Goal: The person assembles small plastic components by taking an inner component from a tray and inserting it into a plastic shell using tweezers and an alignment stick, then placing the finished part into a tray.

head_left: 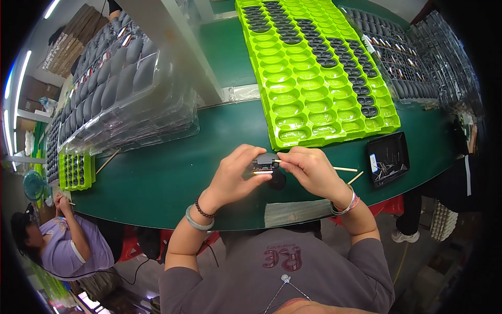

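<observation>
Black small part (265, 163): light, rigid, fiddly; left hand (235, 175) pinches its sides, right hand (308, 168) pinches thin stick (342, 169).

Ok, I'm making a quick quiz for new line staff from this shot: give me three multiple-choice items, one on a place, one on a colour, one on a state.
1. Where does the small black tray of metal bits lie?
A. to the person's right of the hands
B. to the left of the hands
C. on the lime tray

2. What colour is the big moulded tray beyond the hands?
A. red
B. lime green
C. white

3. How is the small dark part held?
A. lying free on the table
B. by one hand
C. between both hands

Answers: 1 A, it lies right of the right hand. 2 B, plainly lime. 3 C, the left hand and right hand both grip it.
</observation>
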`<state>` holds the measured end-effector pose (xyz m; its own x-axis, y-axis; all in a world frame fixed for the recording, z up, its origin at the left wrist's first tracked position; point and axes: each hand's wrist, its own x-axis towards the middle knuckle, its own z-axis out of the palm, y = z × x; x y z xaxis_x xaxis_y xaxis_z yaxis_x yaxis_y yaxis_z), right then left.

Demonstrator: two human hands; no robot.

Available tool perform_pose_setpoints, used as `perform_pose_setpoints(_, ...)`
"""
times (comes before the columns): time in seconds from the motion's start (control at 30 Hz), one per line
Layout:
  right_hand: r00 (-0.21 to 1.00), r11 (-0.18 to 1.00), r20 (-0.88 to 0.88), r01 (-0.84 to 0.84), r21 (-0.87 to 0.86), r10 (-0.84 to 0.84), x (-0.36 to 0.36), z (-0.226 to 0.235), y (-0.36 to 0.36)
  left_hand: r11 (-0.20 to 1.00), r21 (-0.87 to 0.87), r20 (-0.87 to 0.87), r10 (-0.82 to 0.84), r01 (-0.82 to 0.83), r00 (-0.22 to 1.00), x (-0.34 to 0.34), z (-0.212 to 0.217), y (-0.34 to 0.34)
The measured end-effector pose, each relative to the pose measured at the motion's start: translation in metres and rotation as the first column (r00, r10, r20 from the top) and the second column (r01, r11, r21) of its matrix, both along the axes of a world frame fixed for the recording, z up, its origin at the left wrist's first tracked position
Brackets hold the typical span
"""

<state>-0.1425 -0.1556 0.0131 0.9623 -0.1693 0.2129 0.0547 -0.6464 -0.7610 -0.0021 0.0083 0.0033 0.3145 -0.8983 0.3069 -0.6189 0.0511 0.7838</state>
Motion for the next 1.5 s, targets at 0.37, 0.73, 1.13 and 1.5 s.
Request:
perform_pose_setpoints(0.37,0.978,0.99,0.162,0.136,-0.04,-0.128,0.0,0.017,0.003,0.999,-0.02,-0.082,0.038,-0.04,0.996,0.011,0.0,0.003)
perform_pose_setpoints(0.73,0.976,0.994,0.195,0.104,-0.011,-0.1,-0.001,0.013,0.004,0.999,-0.03,-0.154,0.027,-0.031,0.988,0.004,0.004,0.003)
perform_pose_setpoints(1.13,0.963,0.998,0.262,0.063,-0.011,-0.058,0.003,0.002,0.005,1.0,0.025,-0.158,0.01,-0.006,0.987,0.001,0.005,0.003)
perform_pose_setpoints(1.5,0.978,0.993,0.192,0.096,-0.064,-0.082,0.003,-0.001,0.009,1.0,0.007,-0.02,0.012,-0.012,1.0,0.0,0.001,0.0)
